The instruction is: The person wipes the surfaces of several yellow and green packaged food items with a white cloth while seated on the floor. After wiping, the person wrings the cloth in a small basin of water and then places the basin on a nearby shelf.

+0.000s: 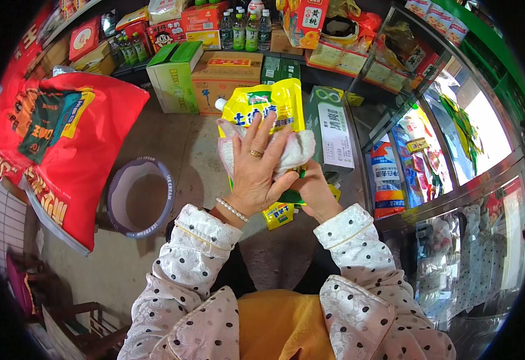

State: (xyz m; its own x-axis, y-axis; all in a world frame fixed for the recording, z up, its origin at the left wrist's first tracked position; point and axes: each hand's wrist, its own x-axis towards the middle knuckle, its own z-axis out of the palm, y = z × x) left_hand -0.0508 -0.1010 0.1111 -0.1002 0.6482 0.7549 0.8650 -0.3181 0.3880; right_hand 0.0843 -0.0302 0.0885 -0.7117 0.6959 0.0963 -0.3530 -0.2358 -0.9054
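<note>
My left hand (255, 164), with a ring and a pearl bracelet, lies flat with fingers spread on a white cloth (296, 150) with a pinkish edge. Under the cloth is a yellow and green seasoning pouch (264, 101) with a white spout cap at its upper left. At the pouch's lower right side, my right hand (314, 186) grips it; its fingertips are partly hidden behind the pouch. Below the hands, a second yellow packet (278, 217) of similar print shows, partly covered.
A blue-grey rimmed bucket (141, 198) stands on the floor at left, beside a large red bag (95, 121). Cartons (226, 74) line the shelf foot ahead. Close on the right are a grey-green box (332, 130) and a glass display case (442, 198). A wooden chair (91, 324) is at lower left.
</note>
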